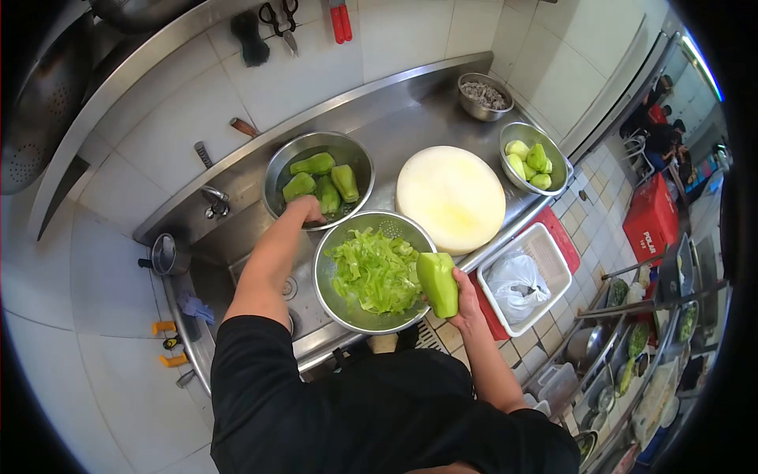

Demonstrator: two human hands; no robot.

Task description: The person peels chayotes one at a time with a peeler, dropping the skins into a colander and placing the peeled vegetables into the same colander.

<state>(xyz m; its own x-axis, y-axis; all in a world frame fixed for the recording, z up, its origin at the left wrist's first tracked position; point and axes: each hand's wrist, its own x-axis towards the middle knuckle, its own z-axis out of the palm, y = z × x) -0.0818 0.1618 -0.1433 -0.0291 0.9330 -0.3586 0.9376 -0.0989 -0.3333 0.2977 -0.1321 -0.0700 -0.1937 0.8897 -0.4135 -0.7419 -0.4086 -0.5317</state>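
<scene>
My right hand (466,299) is wrapped round a pale green peeled chayote (438,285), held over the right rim of a steel colander (323,292) full of light green peelings (371,268). My left hand (308,210) reaches over the near rim of a steel bowl (276,170) that holds several green chayotes (344,182) in water. Its fingers are partly hidden inside that bowl, so what they hold, if anything, does not show. Beside the colander lies a thick round white cutting board (450,197).
A bowl of peeled chayotes (533,164) and a smaller bowl of greyish pieces (483,95) stand at the counter's right. Below is a white basket (559,276) with a plastic bag (517,284). A tap (215,201) and small pot (168,254) are left. People (662,142) are far right.
</scene>
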